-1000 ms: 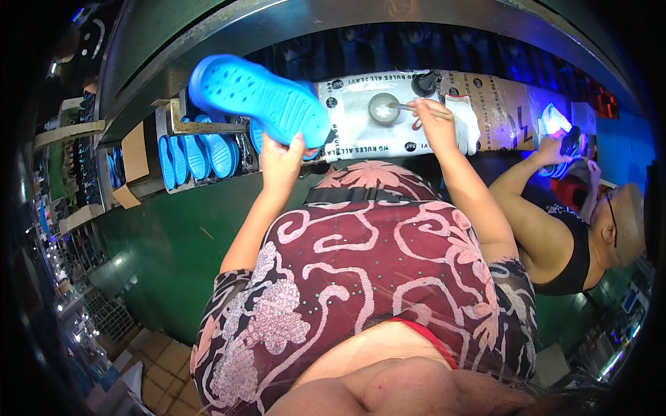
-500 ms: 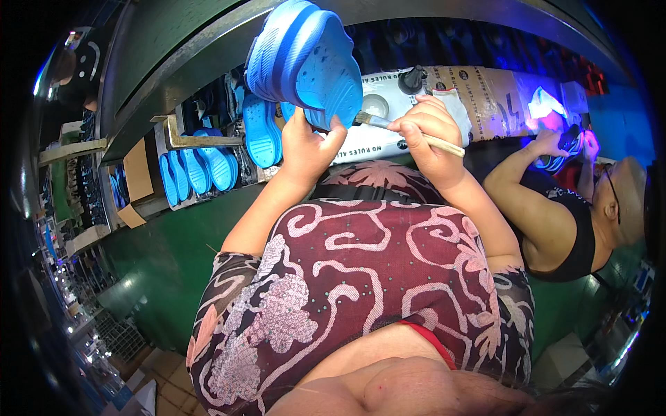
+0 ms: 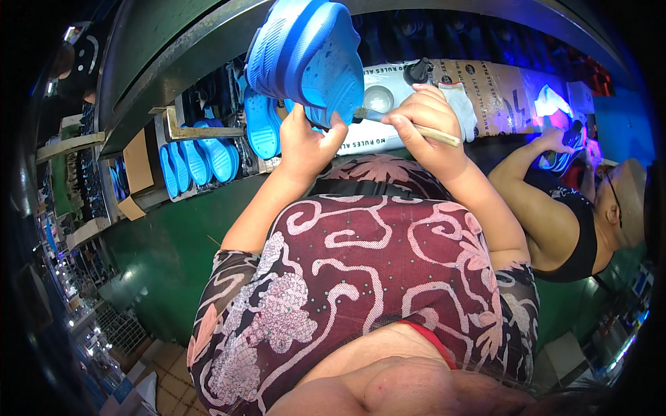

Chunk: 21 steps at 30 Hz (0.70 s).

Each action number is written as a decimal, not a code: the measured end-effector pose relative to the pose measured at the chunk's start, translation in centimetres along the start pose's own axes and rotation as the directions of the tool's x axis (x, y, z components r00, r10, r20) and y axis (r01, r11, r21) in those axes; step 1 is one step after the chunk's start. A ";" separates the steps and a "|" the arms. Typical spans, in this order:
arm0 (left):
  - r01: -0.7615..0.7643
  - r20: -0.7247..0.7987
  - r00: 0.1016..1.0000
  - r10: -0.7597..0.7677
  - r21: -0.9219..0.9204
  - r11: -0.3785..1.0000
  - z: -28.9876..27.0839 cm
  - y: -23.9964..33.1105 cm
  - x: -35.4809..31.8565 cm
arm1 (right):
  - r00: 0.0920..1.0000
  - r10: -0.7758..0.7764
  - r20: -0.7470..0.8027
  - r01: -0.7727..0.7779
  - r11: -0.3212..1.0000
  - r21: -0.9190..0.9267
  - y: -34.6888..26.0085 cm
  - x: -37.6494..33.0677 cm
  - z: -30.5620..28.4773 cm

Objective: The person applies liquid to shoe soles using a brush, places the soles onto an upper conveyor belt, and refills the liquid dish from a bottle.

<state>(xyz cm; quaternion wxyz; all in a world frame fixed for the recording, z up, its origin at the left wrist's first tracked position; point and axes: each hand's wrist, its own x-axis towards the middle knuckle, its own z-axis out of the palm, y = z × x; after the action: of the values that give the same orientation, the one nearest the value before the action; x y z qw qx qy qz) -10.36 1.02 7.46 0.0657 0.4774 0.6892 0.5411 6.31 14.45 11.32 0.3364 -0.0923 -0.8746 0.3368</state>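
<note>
My left hand (image 3: pixel 309 142) grips a bright blue clog-style shoe (image 3: pixel 305 59) by its lower edge and holds it raised close in front of me, sole side facing the camera. My right hand (image 3: pixel 423 121) holds a thin wooden-handled brush (image 3: pixel 416 128) with its tip against the lower edge of the blue shoe. Behind the hands, on the paper-covered bench (image 3: pixel 499 90), stand a small round metal cup (image 3: pixel 378 97) and a dark bottle (image 3: pixel 418 71).
Several more blue shoe soles (image 3: pixel 198 159) stand in a row on a rack at the left. A co-worker in a black top (image 3: pixel 576 236) sits at my right, hands on a shoe (image 3: pixel 555 104) under violet light. Green floor lies below left.
The blue shoe has been lifted from the bench up toward my face and turned sole-out. My right hand left the cup, picked up the brush and brought it to the shoe.
</note>
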 end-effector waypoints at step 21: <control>-0.174 -0.064 0.983 0.171 -0.039 0.984 0.2 -0.4 0.4 | 0.994 -0.033 -0.106 0.029 0.999 -0.040 -0.1 -0.5 -0.1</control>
<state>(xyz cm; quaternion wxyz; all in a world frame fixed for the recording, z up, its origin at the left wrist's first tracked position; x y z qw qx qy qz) -10.71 1.46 7.23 0.0082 0.5171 0.6348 0.5741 6.76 14.22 11.15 0.3860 -0.1031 -0.8630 0.3093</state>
